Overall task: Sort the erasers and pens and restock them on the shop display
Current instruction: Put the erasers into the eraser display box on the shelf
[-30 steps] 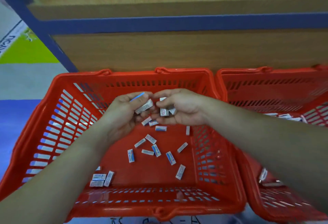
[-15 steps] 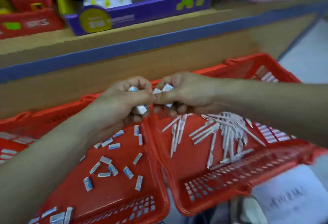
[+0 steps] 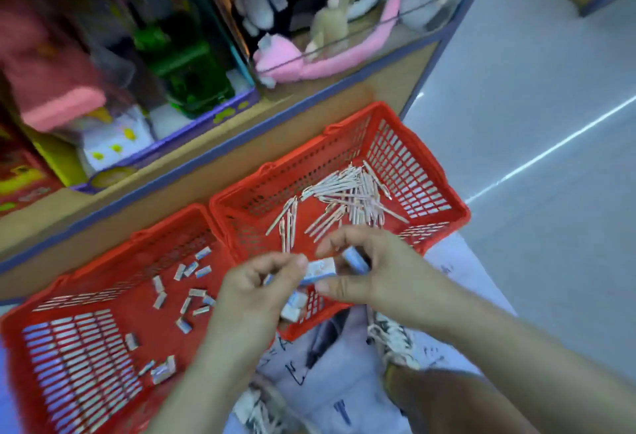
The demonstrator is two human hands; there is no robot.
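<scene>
Head view: we judge sorting nearly done, pens [image 3: 347,192] and erasers [image 3: 187,299] in separate baskets [image 3: 459,216]; left hand [image 3: 256,290] and right hand [image 3: 382,272] each grip erasers; restocking remains.

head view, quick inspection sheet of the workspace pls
surface: grey floor; the left basket and the right basket, both red, stand side by side on it; white paper with writing lies at their near side.
job's things: loose erasers scattered in the left basket; pens piled in the right basket.
clutter: a laced shoe on the paper.
hands: left hand and right hand both grip held erasers over the right basket's near rim.
cables: nothing seen.
surroundings: wooden shelf with blue trim behind the baskets; plush toys on it, blurred.
</scene>
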